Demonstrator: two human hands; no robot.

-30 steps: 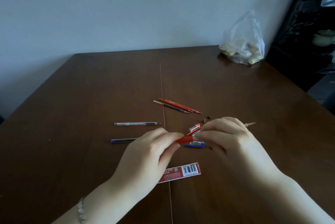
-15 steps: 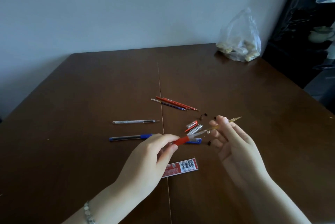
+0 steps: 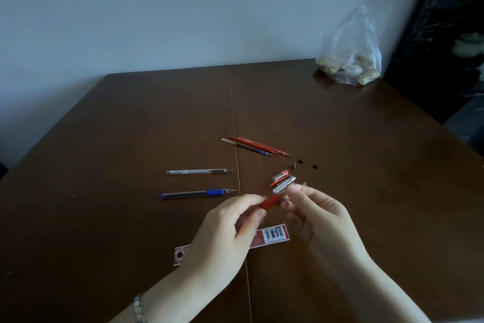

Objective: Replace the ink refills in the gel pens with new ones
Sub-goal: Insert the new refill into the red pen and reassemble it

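My left hand (image 3: 230, 231) pinches the red grip section of a gel pen (image 3: 271, 201) just above the table. My right hand (image 3: 317, 215) meets it from the right, fingers closed on a thin pale refill whose tip (image 3: 303, 184) pokes out above the fingers. On the table to the left lie a clear pen (image 3: 199, 171) and a blue-grip pen (image 3: 199, 193). Loose red and blue refills (image 3: 256, 146) lie further back. A red-clip cap (image 3: 280, 175) and a clear cap (image 3: 284, 184) sit just behind my hands.
A red refill packet (image 3: 272, 236) lies partly under my hands. Small dark bits (image 3: 300, 161) are scattered near the caps. A clear plastic bag (image 3: 351, 55) stands at the brown table's (image 3: 131, 126) far right corner, with dark furniture (image 3: 445, 34) beyond.
My hands were together, then my right hand drew the refill out to the right. Now it has come back close to the red grip, and less of the refill shows.
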